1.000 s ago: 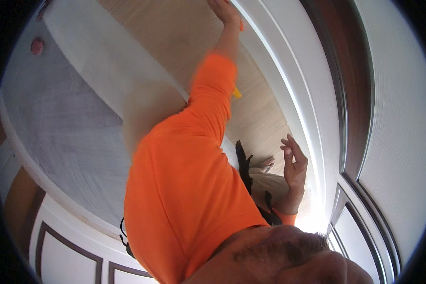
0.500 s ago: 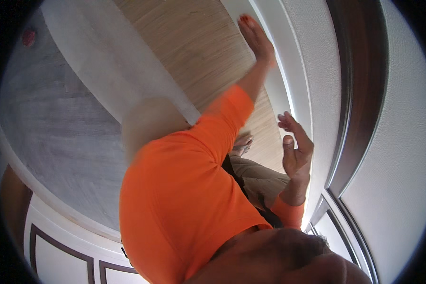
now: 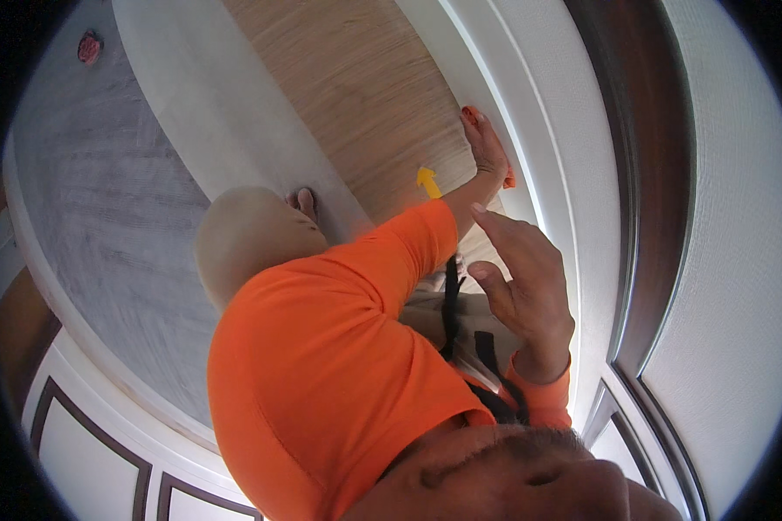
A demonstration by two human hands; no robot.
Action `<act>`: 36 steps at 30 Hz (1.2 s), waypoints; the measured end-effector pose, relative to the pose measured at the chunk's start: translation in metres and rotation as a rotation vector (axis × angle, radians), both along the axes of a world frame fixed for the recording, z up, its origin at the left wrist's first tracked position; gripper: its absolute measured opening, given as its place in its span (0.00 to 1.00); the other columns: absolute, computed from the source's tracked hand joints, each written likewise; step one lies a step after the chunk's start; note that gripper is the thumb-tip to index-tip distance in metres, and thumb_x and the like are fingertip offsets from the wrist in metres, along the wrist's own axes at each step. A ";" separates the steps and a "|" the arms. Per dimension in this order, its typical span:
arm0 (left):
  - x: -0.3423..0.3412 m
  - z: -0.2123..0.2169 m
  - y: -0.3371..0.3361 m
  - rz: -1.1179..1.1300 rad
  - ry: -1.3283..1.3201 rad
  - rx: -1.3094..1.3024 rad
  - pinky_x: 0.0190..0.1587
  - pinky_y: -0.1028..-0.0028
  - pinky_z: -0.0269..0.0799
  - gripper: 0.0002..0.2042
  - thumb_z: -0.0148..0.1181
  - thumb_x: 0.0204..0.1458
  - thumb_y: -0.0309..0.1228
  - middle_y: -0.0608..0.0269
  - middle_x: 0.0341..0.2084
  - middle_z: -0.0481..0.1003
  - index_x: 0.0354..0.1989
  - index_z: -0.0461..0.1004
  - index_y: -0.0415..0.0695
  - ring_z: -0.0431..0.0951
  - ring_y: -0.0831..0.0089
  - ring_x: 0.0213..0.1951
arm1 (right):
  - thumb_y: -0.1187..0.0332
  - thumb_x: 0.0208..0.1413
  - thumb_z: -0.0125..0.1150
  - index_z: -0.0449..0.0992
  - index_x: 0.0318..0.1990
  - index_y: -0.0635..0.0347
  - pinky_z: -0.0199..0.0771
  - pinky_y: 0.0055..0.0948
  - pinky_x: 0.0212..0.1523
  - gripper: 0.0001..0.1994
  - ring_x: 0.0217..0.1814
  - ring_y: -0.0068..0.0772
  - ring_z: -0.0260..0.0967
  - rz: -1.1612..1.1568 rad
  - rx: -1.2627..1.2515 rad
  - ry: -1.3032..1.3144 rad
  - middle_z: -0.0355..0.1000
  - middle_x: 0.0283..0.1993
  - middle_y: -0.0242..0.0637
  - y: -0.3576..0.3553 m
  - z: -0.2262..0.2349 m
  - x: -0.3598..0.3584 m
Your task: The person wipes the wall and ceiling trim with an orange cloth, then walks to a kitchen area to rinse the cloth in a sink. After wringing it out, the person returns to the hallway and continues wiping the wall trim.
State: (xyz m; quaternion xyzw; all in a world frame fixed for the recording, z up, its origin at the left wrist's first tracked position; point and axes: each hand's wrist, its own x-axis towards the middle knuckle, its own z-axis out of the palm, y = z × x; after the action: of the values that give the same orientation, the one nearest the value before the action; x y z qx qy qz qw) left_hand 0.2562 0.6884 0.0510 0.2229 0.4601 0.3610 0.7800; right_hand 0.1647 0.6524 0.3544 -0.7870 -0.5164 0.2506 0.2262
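Holding left hand (image 3: 487, 148), fingers extended, over bright orange fabric cloth (image 3: 510, 179), apparently against long white skirting board (image 3: 454, 52), far right; cannot tell whether gripping. Carrying nothing in right hand (image 3: 530, 282), nearer, fingers loosely spread. Judged under way; cannot tell finished from remaining stretches.

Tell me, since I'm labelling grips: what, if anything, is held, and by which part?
The left hand covers the middle of an orange cloth-like piece, grip hidden; the right hand looks empty.
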 end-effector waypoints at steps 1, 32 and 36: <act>-0.003 -0.003 -0.008 0.021 -0.034 -0.023 0.75 0.61 0.40 0.35 0.38 0.69 0.51 0.47 0.75 0.43 0.74 0.43 0.38 0.44 0.57 0.75 | 0.52 0.56 0.65 0.74 0.58 0.62 0.76 0.40 0.45 0.28 0.46 0.48 0.77 0.024 -0.002 0.005 0.77 0.50 0.48 0.000 0.001 -0.001; 0.017 -0.043 0.074 -0.080 0.177 0.363 0.75 0.62 0.31 0.41 0.43 0.67 0.49 0.44 0.74 0.38 0.75 0.30 0.36 0.39 0.54 0.75 | 0.52 0.63 0.57 0.72 0.60 0.61 0.74 0.44 0.51 0.25 0.51 0.52 0.75 -0.009 -0.169 0.013 0.76 0.52 0.50 0.010 -0.024 0.006; -0.010 -0.056 -0.017 -0.182 0.123 0.323 0.75 0.57 0.23 0.43 0.44 0.65 0.48 0.40 0.75 0.31 0.73 0.28 0.30 0.30 0.50 0.76 | 0.51 0.64 0.56 0.72 0.60 0.60 0.72 0.45 0.53 0.25 0.53 0.54 0.74 0.110 -0.177 0.038 0.76 0.53 0.50 0.028 -0.031 0.002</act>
State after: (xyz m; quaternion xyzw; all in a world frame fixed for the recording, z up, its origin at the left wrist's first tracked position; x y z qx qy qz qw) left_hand 0.2464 0.6713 -0.0053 0.4074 0.4210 0.3439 0.7339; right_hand 0.1670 0.6804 0.3233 -0.7693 -0.5304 0.3223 0.1515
